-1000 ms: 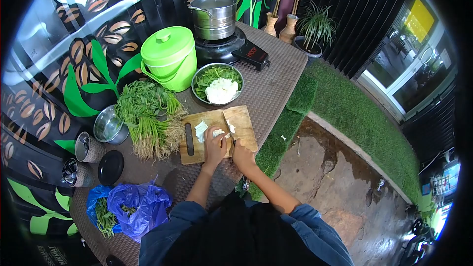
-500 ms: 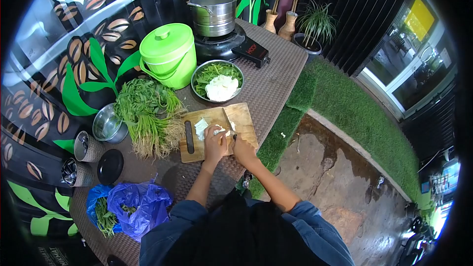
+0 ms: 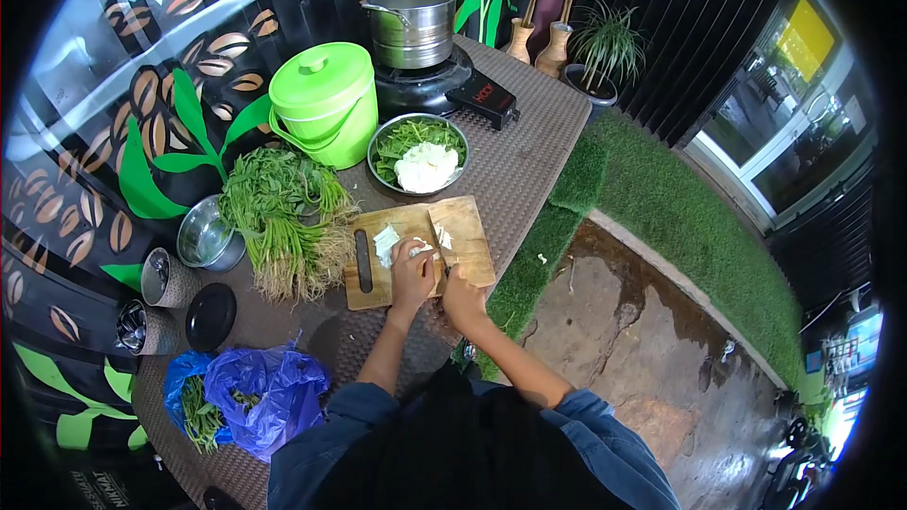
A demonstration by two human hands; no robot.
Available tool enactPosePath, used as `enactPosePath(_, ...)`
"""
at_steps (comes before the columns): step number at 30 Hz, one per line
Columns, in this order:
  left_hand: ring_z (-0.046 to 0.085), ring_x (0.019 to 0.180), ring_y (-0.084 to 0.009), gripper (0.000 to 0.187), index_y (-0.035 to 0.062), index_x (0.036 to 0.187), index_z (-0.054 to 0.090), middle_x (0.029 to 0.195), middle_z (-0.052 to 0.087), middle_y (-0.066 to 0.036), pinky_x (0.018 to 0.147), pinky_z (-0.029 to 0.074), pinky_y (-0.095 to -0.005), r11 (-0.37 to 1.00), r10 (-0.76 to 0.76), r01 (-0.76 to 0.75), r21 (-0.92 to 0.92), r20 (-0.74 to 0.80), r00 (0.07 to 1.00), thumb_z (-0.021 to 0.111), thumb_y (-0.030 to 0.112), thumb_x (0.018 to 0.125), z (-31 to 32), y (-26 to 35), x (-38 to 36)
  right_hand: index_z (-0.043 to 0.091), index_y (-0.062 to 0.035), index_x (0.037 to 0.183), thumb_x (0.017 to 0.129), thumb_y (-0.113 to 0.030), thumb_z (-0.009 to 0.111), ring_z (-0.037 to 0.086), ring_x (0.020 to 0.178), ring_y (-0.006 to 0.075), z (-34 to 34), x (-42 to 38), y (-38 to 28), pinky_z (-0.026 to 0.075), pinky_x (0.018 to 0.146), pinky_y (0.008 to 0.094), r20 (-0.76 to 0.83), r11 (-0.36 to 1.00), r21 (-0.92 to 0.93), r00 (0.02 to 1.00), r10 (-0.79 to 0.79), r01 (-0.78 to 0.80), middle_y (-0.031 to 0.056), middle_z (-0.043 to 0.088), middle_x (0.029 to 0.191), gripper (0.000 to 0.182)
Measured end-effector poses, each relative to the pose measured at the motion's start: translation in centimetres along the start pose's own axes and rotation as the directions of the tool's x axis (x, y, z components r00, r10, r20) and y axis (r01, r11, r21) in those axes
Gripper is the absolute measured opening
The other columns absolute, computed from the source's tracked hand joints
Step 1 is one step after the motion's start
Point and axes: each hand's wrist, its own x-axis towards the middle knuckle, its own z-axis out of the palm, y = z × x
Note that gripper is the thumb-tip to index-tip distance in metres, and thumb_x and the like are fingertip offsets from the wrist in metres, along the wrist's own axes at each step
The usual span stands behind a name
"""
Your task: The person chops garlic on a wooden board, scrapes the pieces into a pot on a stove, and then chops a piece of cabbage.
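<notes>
A wooden cutting board [image 3: 470,227] lies near the table's front edge. My left hand [image 3: 413,274] is closed over pale, leafy pieces [image 3: 385,241] on the board, its fingertips pressing them down. Beside it, my right hand [image 3: 461,298] is wrapped round the handle of a knife [image 3: 439,238], whose blade points away from me across the board. Small white cut bits [image 3: 444,234] lie by the blade. Beyond the board stands a metal bowl [image 3: 379,178] with chopped greens [image 3: 404,140] and a white heap [image 3: 427,168].
Bunched greens [image 3: 283,217] lie left of the board, near a metal bowl [image 3: 210,238]. Farther back are a green lidded bucket [image 3: 326,113] and a steel pot [image 3: 413,28] on a stove [image 3: 416,90]. A purple bag [image 3: 269,406] sits at the near left.
My right hand and the knife have shifted slightly toward me. More white cut bits show beside the blade. My left hand remains in nearly the same place.
</notes>
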Motion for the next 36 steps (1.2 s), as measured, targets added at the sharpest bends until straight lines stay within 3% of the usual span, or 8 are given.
enactPosePath(8, 0.050, 0.110, -0.0294, 0.015, 0.0064, 0.089, 0.074, 0.100, 0.057, -0.009, 0.090, 0.045, -0.0402, 0.999, -0.041, 0.041, -0.017, 0.024, 0.999, 0.066, 0.002, 0.077, -0.3, 0.2, 0.1, 0.043, 0.0010, 0.111, 0.091, -0.019, 0.046, 0.068, 0.074, 0.0399, -2.6, 0.0, -0.7, 0.056, 0.065, 0.0473, 0.023, 0.998, -0.005, 0.997, -0.068, 0.069, 0.0235, 0.067, 0.077, 0.029)
enactPosePath(11, 0.050, 0.110, -0.0292, 0.015, 0.0064, 0.089, 0.074, 0.100, 0.057, -0.008, 0.090, 0.045, -0.0405, 0.999, -0.035, 0.036, -0.037, 0.018, 0.999, 0.066, 0.002, 0.077, -0.2, 0.0, 0.1, 0.042, 0.0056, 0.109, 0.094, -0.025, 0.044, 0.066, 0.081, 0.0440, -0.9, -0.5, -0.9, 0.053, 0.071, 0.0508, 0.094, 0.998, 0.016, 0.994, 0.062, -0.064, 0.0307, 0.064, 0.082, 0.034)
enactPosePath(18, 0.051, 0.112, -0.0294, 0.015, 0.0063, 0.089, 0.074, 0.099, 0.062, -0.008, 0.093, 0.045, -0.0401, 0.997, -0.064, 0.065, -0.032, 0.012, 0.998, 0.067, 0.002, 0.077, 0.1, -0.7, -0.1, 0.039, 0.0083, 0.117, 0.093, -0.018, 0.043, 0.067, 0.077, 0.0432, -2.7, 0.3, -1.2, 0.054, 0.068, 0.0505, 0.125, 0.999, 0.024, 0.992, -0.031, 0.028, 0.0298, 0.065, 0.081, 0.036)
enactPosePath(21, 0.052, 0.113, -0.0297, 0.013, 0.0056, 0.088, 0.073, 0.099, 0.063, -0.008, 0.094, 0.044, -0.0398, 0.995, -0.062, 0.060, -0.076, -0.017, 0.998, 0.067, 0.002, 0.076, 0.3, -0.8, -0.1, 0.042, 0.0061, 0.113, 0.094, -0.023, 0.044, 0.066, 0.077, 0.0437, 0.0, 0.2, -0.5, 0.054, 0.068, 0.0504, 0.060, 1.000, 0.005, 0.998, 0.024, -0.024, 0.0294, 0.065, 0.081, 0.035)
enactPosePath(23, 0.053, 0.111, -0.0289, 0.013, 0.0059, 0.086, 0.073, 0.097, 0.064, -0.008, 0.094, 0.045, -0.0394, 0.996, -0.058, 0.056, -0.070, -0.034, 0.998, 0.069, 0.001, 0.075, 0.4, -0.8, 0.0, 0.044, 0.0039, 0.112, 0.093, -0.025, 0.046, 0.068, 0.072, 0.0391, 0.4, 0.7, -0.6, 0.056, 0.064, 0.0459, 0.003, 0.997, -0.080, 1.000, 0.015, -0.015, 0.0243, 0.067, 0.076, 0.035)
enactPosePath(27, 0.054, 0.110, -0.0278, 0.011, 0.0061, 0.083, 0.073, 0.095, 0.065, -0.006, 0.093, 0.045, -0.0389, 0.998, -0.058, 0.057, -0.040, -0.028, 0.998, 0.071, 0.001, 0.073, 0.1, -0.7, 0.0, 0.046, 0.0008, 0.110, 0.095, -0.029, 0.043, 0.067, 0.078, 0.0428, -2.3, 1.3, -0.7, 0.054, 0.071, 0.0497, 0.069, 0.999, 0.035, 0.998, -0.013, 0.010, 0.0254, 0.067, 0.082, 0.033)
enactPosePath(33, 0.052, 0.112, -0.0292, 0.010, 0.0045, 0.085, 0.073, 0.097, 0.065, -0.009, 0.094, 0.043, -0.0399, 0.993, -0.077, 0.075, -0.089, -0.016, 0.997, 0.069, 0.003, 0.076, 0.3, -1.1, -0.2, 0.045, 0.0022, 0.107, 0.093, -0.027, 0.045, 0.067, 0.079, 0.0418, 2.0, 0.9, -0.2, 0.055, 0.070, 0.0486, -0.035, 0.997, -0.071, 0.999, 0.013, -0.016, 0.0261, 0.066, 0.083, 0.032)
enactPosePath(36, 0.052, 0.112, -0.0291, 0.010, 0.0036, 0.085, 0.072, 0.097, 0.065, -0.009, 0.094, 0.043, -0.0396, 0.993, -0.078, 0.076, -0.088, -0.016, 0.997, 0.068, 0.003, 0.076, 0.2, -1.1, -0.2, 0.044, 0.0026, 0.108, 0.091, -0.023, 0.047, 0.068, 0.075, 0.0394, -1.6, 1.3, -1.5, 0.056, 0.067, 0.0460, 0.061, 1.000, -0.012, 0.998, 0.012, -0.011, 0.0252, 0.067, 0.080, 0.031)
